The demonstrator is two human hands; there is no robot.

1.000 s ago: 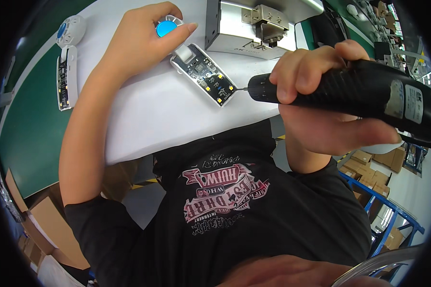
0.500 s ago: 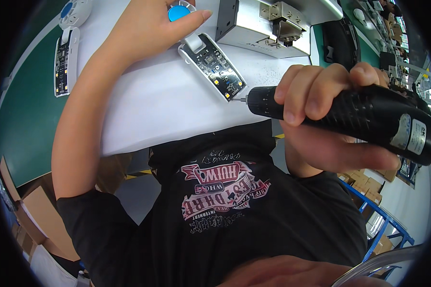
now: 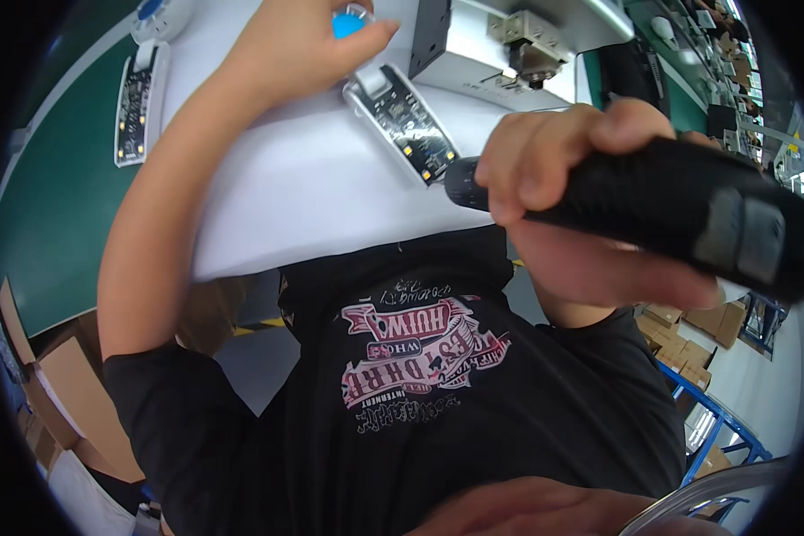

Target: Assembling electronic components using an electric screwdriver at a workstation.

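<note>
My left hand [image 3: 308,49] is closed around the round white head, with its blue disc [image 3: 347,24], of a small handheld device. That device's white casing lies open on the white work surface [image 3: 286,196], and its black circuit board [image 3: 409,123] with small yellow parts faces up. My right hand [image 3: 549,165] wraps around a black electric screwdriver [image 3: 661,201], which is blurred. Its nose sits at the near right corner of the board. The bit's tip is too blurred to tell whether it touches a screw.
A second opened device [image 3: 141,112] lies at the far left, beside a green mat [image 3: 58,223]. Beyond the board stands a silver metal box [image 3: 478,54] with a latch-like fitting on top. Cardboard boxes [image 3: 85,393] are at lower left, and a blue rack [image 3: 715,411] is at lower right.
The electric screwdriver's nose has moved left, closer to the board's corner, so less of the bit shows. My left hand keeps its hold. The whole view has shifted slightly.
</note>
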